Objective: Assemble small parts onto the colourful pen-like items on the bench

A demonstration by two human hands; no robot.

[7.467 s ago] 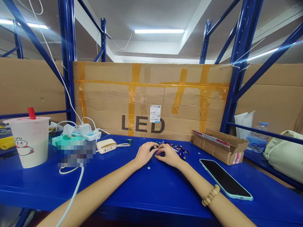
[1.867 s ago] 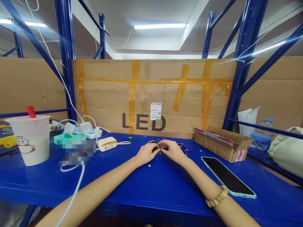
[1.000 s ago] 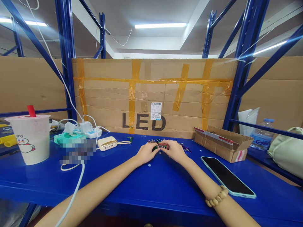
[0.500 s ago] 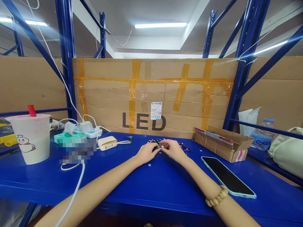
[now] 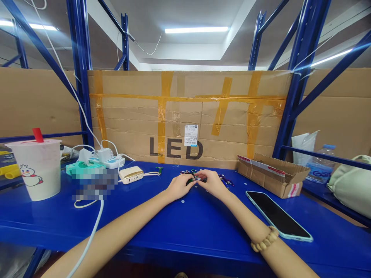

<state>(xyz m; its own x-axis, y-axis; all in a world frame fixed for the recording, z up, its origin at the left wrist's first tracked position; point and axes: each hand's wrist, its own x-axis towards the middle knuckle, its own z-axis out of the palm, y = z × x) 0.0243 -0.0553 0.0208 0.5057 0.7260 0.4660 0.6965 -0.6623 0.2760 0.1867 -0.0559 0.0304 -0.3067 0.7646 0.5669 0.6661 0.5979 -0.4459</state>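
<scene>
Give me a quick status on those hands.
Left hand and right hand meeting at a small dark green part. Loose small parts just beyond. Smartphone off to the right.

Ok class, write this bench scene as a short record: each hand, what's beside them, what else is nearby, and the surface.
left hand: holding a small dark green part
right hand: fingers on the same part
beside hands: scattered small parts
nearby: smartphone, cardboard box, power bank
surface: blue steel shelf
</scene>
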